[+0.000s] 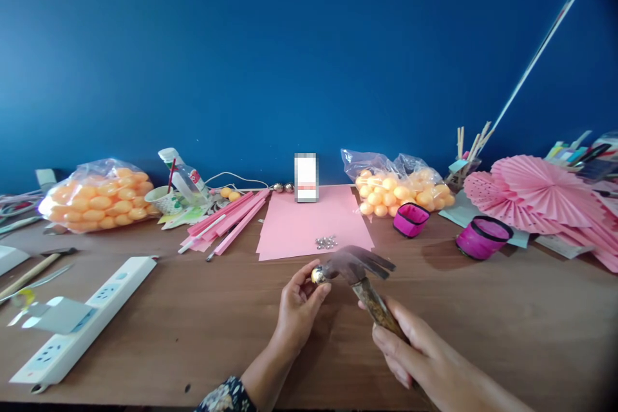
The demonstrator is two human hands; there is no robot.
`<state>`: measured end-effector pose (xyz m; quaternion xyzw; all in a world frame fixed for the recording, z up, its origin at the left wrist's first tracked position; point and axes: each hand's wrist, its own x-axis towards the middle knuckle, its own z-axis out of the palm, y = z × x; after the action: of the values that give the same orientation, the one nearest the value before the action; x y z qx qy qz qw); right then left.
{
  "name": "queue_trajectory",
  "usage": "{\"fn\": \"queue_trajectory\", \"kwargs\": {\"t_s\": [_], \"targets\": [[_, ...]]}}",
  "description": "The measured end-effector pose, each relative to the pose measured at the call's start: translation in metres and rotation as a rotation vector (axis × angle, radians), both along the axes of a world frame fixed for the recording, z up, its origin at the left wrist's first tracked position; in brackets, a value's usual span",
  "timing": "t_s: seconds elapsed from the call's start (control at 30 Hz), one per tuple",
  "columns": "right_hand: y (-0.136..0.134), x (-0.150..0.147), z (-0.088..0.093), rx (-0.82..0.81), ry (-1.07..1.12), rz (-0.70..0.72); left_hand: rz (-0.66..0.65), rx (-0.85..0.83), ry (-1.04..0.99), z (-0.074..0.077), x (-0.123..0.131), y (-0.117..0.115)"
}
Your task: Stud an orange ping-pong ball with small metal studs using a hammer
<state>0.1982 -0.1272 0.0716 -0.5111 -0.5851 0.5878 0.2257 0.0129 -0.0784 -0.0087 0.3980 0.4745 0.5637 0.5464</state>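
My left hand [300, 302] pinches a small ball [317, 275], shiny silver with a yellowish side, between thumb and fingers just above the table. My right hand [410, 341] is closed around the wooden handle of a claw hammer [360, 266]. The hammer's striking end is right at the ball; whether the two touch I cannot tell. Its claw points to the right. Beyond the hammer, a small cluster of silver beads [326, 243] lies on pink paper sheets [309, 225].
A white power strip [84, 318] and a second hammer [38, 270] lie on the left. Bags of orange balls [103, 196] stand at both sides, with pink paper strips [232, 219] between. Pink-magenta containers [483, 238] and folded paper fans [545, 190] occupy the right.
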Motion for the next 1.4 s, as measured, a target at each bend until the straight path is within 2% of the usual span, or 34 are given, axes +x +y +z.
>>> {"fn": "queue_trajectory", "kwargs": {"t_s": [0.1,0.17,0.3,0.37,0.5,0.57,0.73,0.97,1.27,1.4], "targets": [[0.002,0.010,-0.001,0.069,-0.020,-0.009,0.040,-0.012,0.034,0.003,0.000,-0.001],[0.004,0.019,-0.002,0.153,-0.109,-0.025,0.064,-0.028,0.050,0.005,0.000,-0.001],[0.016,0.043,-0.005,0.445,-0.383,-0.047,0.070,-0.079,0.061,0.005,-0.001,0.000],[0.023,0.058,-0.011,0.549,-0.514,-0.027,0.054,-0.095,0.091,0.005,-0.002,0.000],[0.036,0.086,-0.028,0.650,-0.833,0.002,0.041,-0.076,0.163,0.007,-0.002,0.000],[0.040,0.097,-0.037,0.696,-0.910,0.009,0.043,-0.065,0.177,0.009,-0.002,-0.001],[0.046,0.116,-0.050,0.746,-0.976,-0.018,0.047,-0.061,0.182,0.012,0.000,-0.001],[0.055,0.133,-0.051,0.780,-1.029,-0.026,0.042,-0.032,0.181,0.009,0.000,0.000],[0.063,0.144,-0.061,0.932,-1.102,-0.008,0.026,0.010,0.161,0.003,0.000,0.000],[0.067,0.148,-0.060,0.944,-1.082,0.022,-0.021,0.018,0.175,0.004,0.001,-0.001]]}}
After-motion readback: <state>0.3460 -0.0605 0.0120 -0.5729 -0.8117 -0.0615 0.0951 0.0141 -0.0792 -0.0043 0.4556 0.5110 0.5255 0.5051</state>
